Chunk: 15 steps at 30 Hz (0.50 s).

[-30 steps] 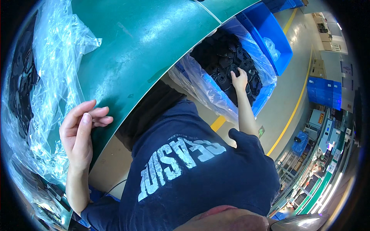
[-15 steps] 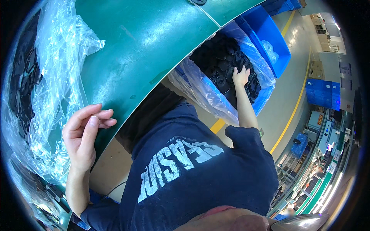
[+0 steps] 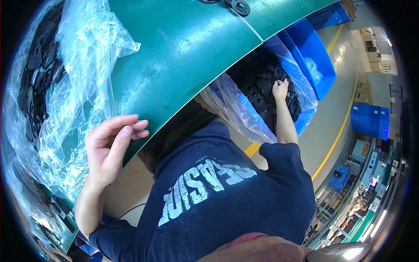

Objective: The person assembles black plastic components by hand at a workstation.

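Note:
My right hand (image 3: 280,88) reaches down into a blue bin lined with clear plastic, over a heap of black flat parts (image 3: 260,99), some with round holes. Its fingers are drawn together against the heap; whatever they grip is hidden among the dark pieces. Over the near edge of the green table (image 3: 174,56), my left hand (image 3: 107,150) hovers with its fingers loosely bent and apart, and nothing shows in it. Beside that hand lies a crumpled clear plastic bag (image 3: 87,78), and more black parts (image 3: 41,83) are left of it.
A few black ring-shaped parts (image 3: 240,7) lie at the table's far edge. Another blue bin (image 3: 307,56) with clear plastic inside adjoins the lined bin. Stacked blue crates (image 3: 370,120) stand across the yellow-lined floor (image 3: 336,144), with shelving at the right.
The fingers of my right hand, spread over the black parts before, have drawn together. My left hand stays by the table edge in nearly the same pose. The whole view has shifted slightly.

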### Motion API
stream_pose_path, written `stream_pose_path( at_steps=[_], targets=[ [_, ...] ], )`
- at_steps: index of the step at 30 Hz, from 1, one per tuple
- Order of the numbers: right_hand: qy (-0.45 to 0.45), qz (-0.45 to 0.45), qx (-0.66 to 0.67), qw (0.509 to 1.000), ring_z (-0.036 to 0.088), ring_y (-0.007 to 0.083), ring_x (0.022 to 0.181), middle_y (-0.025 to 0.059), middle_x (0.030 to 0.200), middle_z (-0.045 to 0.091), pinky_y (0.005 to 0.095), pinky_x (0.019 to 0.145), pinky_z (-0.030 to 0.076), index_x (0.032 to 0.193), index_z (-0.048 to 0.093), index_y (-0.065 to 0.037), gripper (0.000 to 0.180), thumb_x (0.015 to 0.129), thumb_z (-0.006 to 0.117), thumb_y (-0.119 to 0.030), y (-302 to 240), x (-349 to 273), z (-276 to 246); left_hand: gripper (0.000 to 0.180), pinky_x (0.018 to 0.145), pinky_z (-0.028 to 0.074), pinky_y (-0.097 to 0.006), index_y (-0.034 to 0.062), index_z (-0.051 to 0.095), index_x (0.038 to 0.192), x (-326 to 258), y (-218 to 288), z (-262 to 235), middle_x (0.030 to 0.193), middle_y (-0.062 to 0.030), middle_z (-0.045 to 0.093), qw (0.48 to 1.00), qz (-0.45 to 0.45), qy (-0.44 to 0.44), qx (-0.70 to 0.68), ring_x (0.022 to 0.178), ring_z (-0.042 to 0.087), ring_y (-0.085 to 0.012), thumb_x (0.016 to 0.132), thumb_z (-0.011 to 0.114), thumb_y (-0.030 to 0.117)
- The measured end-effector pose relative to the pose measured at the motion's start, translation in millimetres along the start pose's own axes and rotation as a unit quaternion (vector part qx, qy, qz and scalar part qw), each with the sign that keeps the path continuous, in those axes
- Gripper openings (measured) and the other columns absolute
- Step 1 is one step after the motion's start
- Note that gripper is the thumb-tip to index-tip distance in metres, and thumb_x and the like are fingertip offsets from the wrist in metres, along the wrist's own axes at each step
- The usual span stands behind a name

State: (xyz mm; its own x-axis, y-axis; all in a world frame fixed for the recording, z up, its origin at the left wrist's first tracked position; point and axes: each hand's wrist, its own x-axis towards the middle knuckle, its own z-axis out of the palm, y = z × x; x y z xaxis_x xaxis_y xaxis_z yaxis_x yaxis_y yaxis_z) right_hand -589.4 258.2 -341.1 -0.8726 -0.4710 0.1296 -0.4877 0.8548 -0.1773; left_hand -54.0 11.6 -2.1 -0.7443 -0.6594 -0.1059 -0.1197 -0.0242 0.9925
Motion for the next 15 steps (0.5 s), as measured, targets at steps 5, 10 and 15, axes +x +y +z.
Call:
stream_pose_path(
  at_steps=[5,10,15],
  targets=[
    [0.07,-0.055,0.077,0.993,0.036,0.041,0.126,0.0277,0.132,0.041,0.0403,0.105,0.031,0.103,0.065,-0.003,0.027,0.082,0.057,-0.02,-5.5,-12.6,-4.6,0.022,0.078,0.052,-0.029,-0.0061,0.056,0.109,0.9,-0.4,-0.3,0.099,-0.0165,0.065,1.0,-0.002,-0.004,-0.007,0.087,0.065,-0.021,0.091,0.047,0.001],
    [0.089,-0.095,0.134,0.982,0.049,0.0364,0.116,0.0246,0.122,0.053,0.0389,0.1,0.038,0.097,0.065,-0.001,0.023,0.08,0.058,-0.015,-29.8,-31.8,-14.8,0.021,0.077,0.052,-0.028,-0.0061,0.057,0.109,6.0,-0.6,-1.4,0.098,-0.0166,0.065,1.0,-0.001,-0.01,-0.007,0.087,0.065,-0.0209,0.091,0.047,0.001],
    [0.088,-0.119,0.246,0.958,0.063,0.031,0.093,0.0191,0.101,0.064,0.0345,0.083,0.049,0.093,0.066,-0.001,0.019,0.081,0.059,-0.014,-85.9,-34.0,-24.2,0.022,0.08,0.052,-0.029,-0.0061,0.057,0.109,0.3,2.9,-5.0,0.099,-0.0162,0.065,1.0,-0.009,0.013,-0.019,0.089,0.065,-0.0204,0.091,0.046,0.001]
  ],
)
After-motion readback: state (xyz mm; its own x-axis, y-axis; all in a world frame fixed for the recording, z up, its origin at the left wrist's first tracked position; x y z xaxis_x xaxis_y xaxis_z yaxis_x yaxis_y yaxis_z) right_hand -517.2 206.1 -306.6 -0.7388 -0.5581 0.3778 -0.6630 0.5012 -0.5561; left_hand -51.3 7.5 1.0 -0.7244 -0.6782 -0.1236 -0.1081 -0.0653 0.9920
